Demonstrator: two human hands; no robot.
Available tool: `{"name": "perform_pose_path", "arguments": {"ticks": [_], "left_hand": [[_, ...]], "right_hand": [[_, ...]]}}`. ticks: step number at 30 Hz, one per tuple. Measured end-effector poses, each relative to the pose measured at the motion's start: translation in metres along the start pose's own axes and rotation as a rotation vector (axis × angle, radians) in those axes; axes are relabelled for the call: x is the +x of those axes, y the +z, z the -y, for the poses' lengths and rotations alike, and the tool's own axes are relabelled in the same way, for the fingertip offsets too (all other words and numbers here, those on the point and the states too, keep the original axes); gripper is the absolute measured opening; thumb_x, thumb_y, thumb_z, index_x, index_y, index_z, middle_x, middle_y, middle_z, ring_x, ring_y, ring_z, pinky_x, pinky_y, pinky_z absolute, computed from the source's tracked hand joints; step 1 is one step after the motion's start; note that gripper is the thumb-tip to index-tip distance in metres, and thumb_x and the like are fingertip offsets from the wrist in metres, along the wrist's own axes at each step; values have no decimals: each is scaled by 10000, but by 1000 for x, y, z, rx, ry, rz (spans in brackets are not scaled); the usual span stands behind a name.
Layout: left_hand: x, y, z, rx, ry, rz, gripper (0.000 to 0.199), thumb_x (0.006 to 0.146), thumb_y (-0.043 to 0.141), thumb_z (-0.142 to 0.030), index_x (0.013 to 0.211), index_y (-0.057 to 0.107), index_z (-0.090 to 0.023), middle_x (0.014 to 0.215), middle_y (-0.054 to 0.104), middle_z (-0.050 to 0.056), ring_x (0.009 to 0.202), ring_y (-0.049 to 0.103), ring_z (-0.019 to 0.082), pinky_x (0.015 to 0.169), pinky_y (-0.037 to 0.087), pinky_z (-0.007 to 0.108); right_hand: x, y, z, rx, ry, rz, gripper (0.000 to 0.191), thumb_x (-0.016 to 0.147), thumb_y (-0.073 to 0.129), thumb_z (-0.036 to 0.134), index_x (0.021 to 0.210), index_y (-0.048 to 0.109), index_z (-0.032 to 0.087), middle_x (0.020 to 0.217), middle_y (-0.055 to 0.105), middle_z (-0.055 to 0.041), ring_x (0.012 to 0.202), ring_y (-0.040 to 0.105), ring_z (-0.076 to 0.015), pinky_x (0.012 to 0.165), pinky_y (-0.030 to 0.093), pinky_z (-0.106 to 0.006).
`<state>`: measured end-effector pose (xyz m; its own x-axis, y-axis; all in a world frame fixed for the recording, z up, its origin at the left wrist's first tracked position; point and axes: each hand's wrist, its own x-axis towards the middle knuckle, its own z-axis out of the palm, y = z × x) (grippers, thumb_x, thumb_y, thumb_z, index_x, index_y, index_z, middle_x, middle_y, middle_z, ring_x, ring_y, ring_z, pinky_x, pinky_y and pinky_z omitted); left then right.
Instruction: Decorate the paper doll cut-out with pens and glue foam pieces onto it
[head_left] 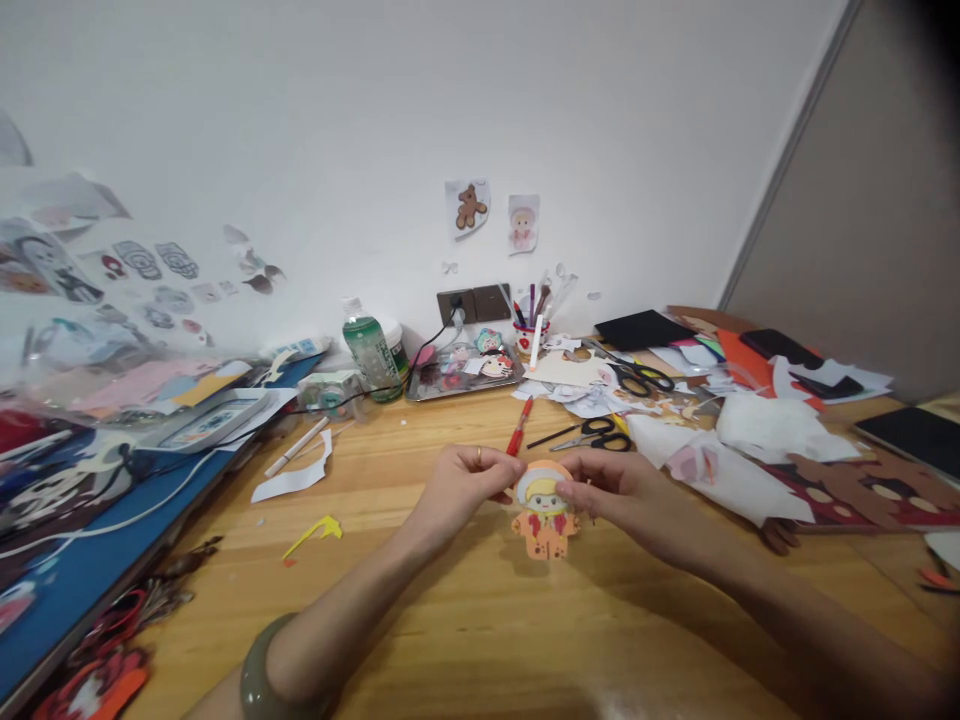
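Both of my hands pinch a paper doll cutout (546, 520), held up over the wooden table in the head view. The doll wears an orange outfit, with yellow hair and a white and orange hood. My left hand (480, 478) grips the left edge of its head between thumb and fingers. On the other side, my right hand (611, 490) closes on the head's right edge, thumb in front. Just beyond my fingers lie a red pen (519, 428) and black-handled scissors (600, 436).
A green bottle (369, 350), a metal tray (465, 385) of cutouts and a pen cup (531, 338) stand along the wall. Paper scraps and more scissors (641, 378) crowd the right. A blue board (112, 540) bears clutter at left; yellow scraps (322, 530) lie nearer.
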<state>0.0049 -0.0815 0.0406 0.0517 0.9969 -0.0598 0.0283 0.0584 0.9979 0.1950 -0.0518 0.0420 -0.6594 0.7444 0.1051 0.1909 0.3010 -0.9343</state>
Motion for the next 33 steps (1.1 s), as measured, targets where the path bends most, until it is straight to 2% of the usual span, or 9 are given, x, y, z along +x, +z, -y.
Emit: {"name": "perform_pose_path", "arguments": {"ticks": [7, 14, 19, 23, 26, 30, 33], "left_hand": [[1, -1, -1, 13, 11, 13, 98, 630, 647, -228, 653, 702, -150, 612, 669, 5, 538, 540, 81, 574, 448, 200], [0, -2, -3, 36, 54, 100, 193, 680, 584, -179, 838, 694, -166, 778, 695, 20, 649, 572, 103, 624, 464, 212], [-4, -4, -11, 152, 199, 53, 221, 690, 618, -201, 905, 651, -159, 812, 668, 37, 734, 578, 131, 613, 454, 210], [-11, -6, -20, 369, 326, 99, 163, 745, 571, -207, 867, 670, -163, 837, 653, 52, 748, 568, 137, 613, 441, 222], [-12, -7, -24, 475, 367, 112, 174, 756, 570, -210, 889, 674, -171, 812, 649, 48, 706, 560, 124, 595, 426, 217], [-10, -5, -21, 422, 379, 83, 160, 741, 597, -216, 871, 675, -164, 817, 655, 48, 717, 568, 126, 607, 430, 218], [-9, -3, -18, 318, 353, 60, 133, 716, 623, -203, 829, 673, -154, 803, 661, 43, 733, 582, 132, 649, 447, 230]], "right_hand": [[-1, -1, 1, 0, 19, 1, 249, 816, 508, 361, 934, 627, 177, 814, 620, -28, 706, 531, -139, 594, 402, -242], [0, -5, 0, 26, 2, -43, 240, 811, 512, 371, 907, 619, 179, 835, 622, -30, 716, 534, -140, 606, 402, -247], [-2, -6, -1, -1, -1, -78, 249, 807, 510, 387, 880, 618, 175, 829, 613, -36, 699, 527, -137, 597, 404, -252], [-3, -6, 3, 72, -13, -25, 234, 821, 502, 357, 915, 609, 172, 809, 602, -22, 698, 524, -122, 596, 401, -232], [-4, -5, 6, 82, -19, -2, 244, 839, 474, 355, 943, 590, 167, 821, 587, -23, 726, 523, -127, 620, 410, -234], [-6, 0, 8, 38, -16, -25, 237, 869, 411, 354, 942, 547, 174, 825, 551, -25, 756, 518, -141, 657, 432, -250], [-9, 7, 8, 56, -12, -50, 217, 887, 364, 359, 960, 515, 222, 815, 516, -9, 726, 512, -135, 606, 444, -233]]}}
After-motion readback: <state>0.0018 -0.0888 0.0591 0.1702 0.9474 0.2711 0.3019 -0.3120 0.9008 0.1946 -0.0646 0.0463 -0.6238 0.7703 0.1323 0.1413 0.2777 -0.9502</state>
